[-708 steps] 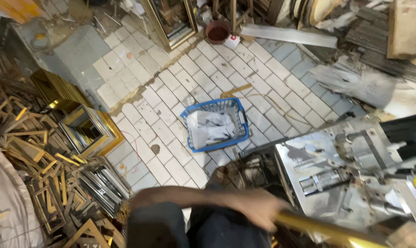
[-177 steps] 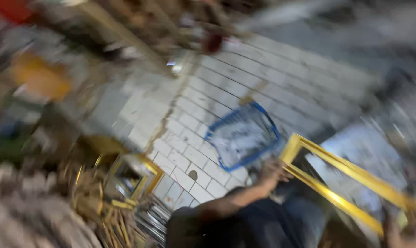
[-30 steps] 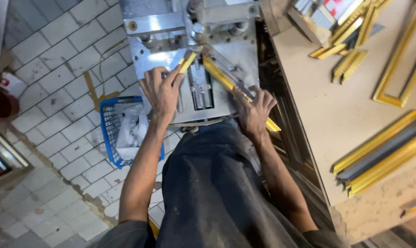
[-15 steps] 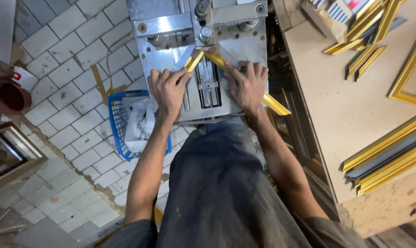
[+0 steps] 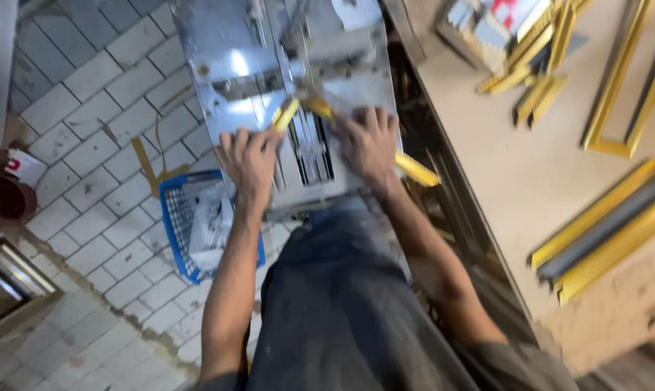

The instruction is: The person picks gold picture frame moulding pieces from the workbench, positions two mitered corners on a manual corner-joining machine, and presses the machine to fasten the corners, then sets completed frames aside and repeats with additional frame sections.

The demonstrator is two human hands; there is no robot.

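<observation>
Left hand (image 5: 249, 161) lies palm down on the metal machine (image 5: 284, 108), fingers spread flat, pressing on the near end of a short yellow moulding strip (image 5: 286, 114). That strip runs on a slant, its far end pointing up and to the right toward the middle of the machine's plate. Right hand (image 5: 371, 145) also lies palm down with its fingers spread, pinning a longer yellow moulding strip (image 5: 414, 168). Its long axis slants the other way: the near end sticks out past the wrist over the right edge of the machine, and the far end points up and to the left. The two strips meet at their far ends in a corner, just behind the fingertips, near the centre of the plate. Neither hand is wrapped round anything; both press flat.

To the right stands a bench (image 5: 530, 181), with gold frame pieces (image 5: 610, 224) stacked near its near edge and more gold offcuts (image 5: 537, 80) near its far edge. On the tiled floor (image 5: 89, 181) left of the machine sits a blue basket (image 5: 179, 224) with a white bag (image 5: 210, 224) in it.
</observation>
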